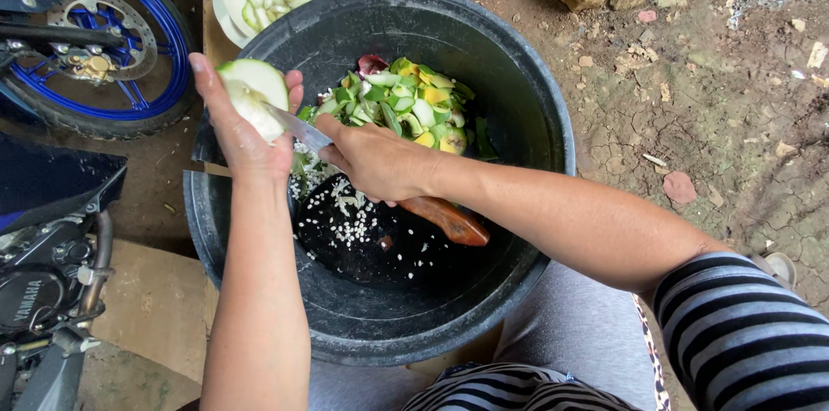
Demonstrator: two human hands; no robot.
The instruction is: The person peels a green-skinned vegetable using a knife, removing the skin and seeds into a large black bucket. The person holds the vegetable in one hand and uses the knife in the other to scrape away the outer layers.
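Black tub, blue wheel

Peelings lie in the tub, a bowl behind it, a motorcycle wheel to its left.

Motorcycle wheel close left; right open.

Sleeve: short, striped in dark grey and light grey bands, ending above the elbow on the right arm.
Top: the same dark and light stripes show at the lower edge of the view.
Forearms: both bare, no watch or bracelet.
Left hand: bare, no ring visible.
Right hand: bare, no glove.
Legs: plain grey fabric over the knee.
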